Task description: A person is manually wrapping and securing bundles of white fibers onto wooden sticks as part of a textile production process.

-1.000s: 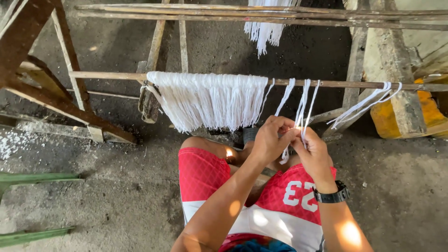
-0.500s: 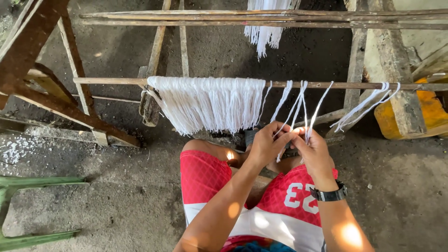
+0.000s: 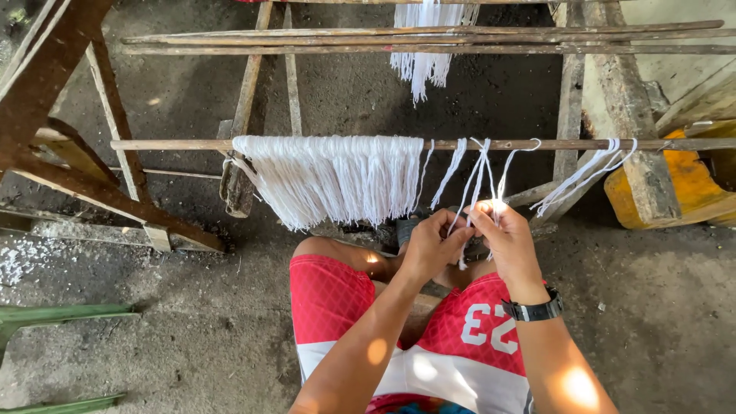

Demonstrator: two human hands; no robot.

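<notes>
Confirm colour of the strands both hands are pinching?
White, plain; strands clearest in the head view, hanging from the wooden rod.

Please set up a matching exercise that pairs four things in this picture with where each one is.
Things:
1. thick bundle of white strands
2. black wristwatch
3. yellow block
4. green bars

Places:
A. at the right edge, beside a wooden post
B. at the lower left, over the ground
C. draped over the horizontal wooden rod, left of the hands
D. on the right hand's wrist

Pairs: 1-C, 2-D, 3-A, 4-B
</notes>
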